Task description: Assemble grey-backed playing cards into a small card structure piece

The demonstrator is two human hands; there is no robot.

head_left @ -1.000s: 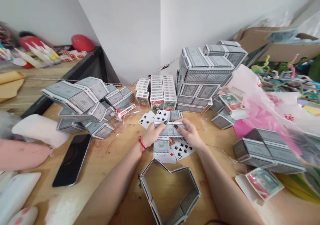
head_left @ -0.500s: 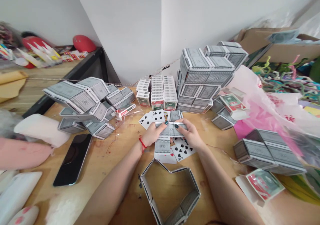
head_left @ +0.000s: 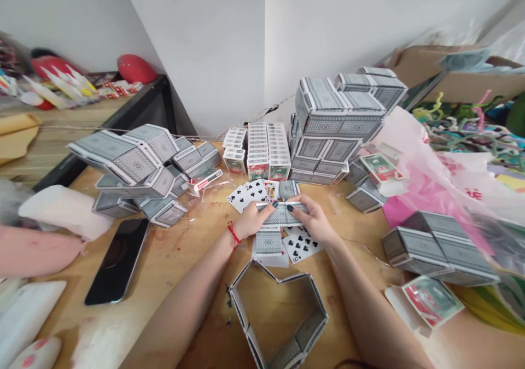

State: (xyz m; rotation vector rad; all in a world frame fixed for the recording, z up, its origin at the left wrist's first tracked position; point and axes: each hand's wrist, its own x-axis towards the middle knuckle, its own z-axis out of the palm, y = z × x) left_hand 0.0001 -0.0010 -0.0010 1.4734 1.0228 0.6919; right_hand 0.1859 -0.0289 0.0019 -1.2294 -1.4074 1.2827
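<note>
My left hand (head_left: pixel 251 220) and my right hand (head_left: pixel 314 220) grip the two ends of a grey-backed strip of playing cards (head_left: pixel 281 214), thumbs on top. The fingers underneath are hidden. Another grey-backed card (head_left: pixel 268 242) lies just below the strip, and I cannot tell whether it is joined to it. Loose playing cards are spread around: an eight of spades (head_left: pixel 301 245) beside my right hand, more spade cards (head_left: pixel 246 192) beyond my left. Between my forearms stands a heart-shaped ring made of cards (head_left: pixel 318 302), its notch towards my hands.
Tall folded-card blocks (head_left: pixel 324 123) stand at the back right, more card blocks (head_left: pixel 135 156) at the left. Rows of card boxes (head_left: pixel 258 150) stand at the back. A phone (head_left: pixel 117 262) lies left. An opened card box (head_left: pixel 432 300) and a pink plastic bag (head_left: pixel 414 156) are at the right.
The held strip and both hands stay almost in place. The strip looks tilted very slightly differently, and the view has shifted a little.
</note>
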